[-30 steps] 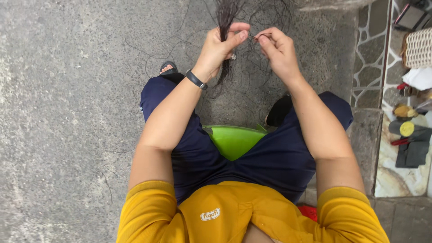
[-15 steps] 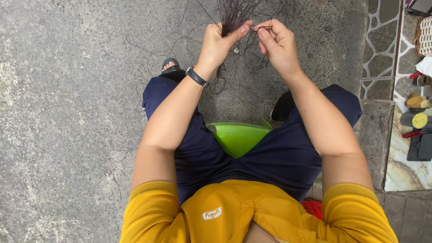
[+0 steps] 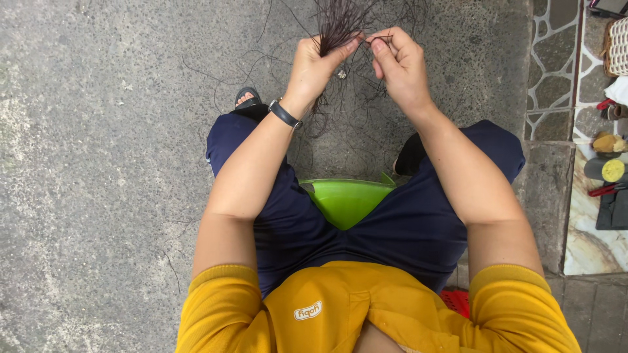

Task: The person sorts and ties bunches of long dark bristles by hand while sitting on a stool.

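Head view looks straight down on a seated person in a yellow shirt and dark blue trousers, with both arms stretched forward over the knees. The left hand is closed around a bundle of dark fibres, which stands up out of the fist and fans toward the top edge of the frame; thumb and forefinger press together at the base of the bundle. A black wristband sits on that wrist. The right hand is just beside the left, its fingertips pinched narrow on a few thin strands that run across from the bundle — the two hands nearly touch at the fingers. More loose dark strands hang below the hands and lie scattered on the grey concrete floor around them. Between the knees shows the rim of a bright green plastic stool. One foot in a black sandal peeks out past the left knee, and a dark shoe shows by the right knee. At the right runs a strip of stone paving, with a woven basket at its upper corner and small items — too small to tell apart — lower down.
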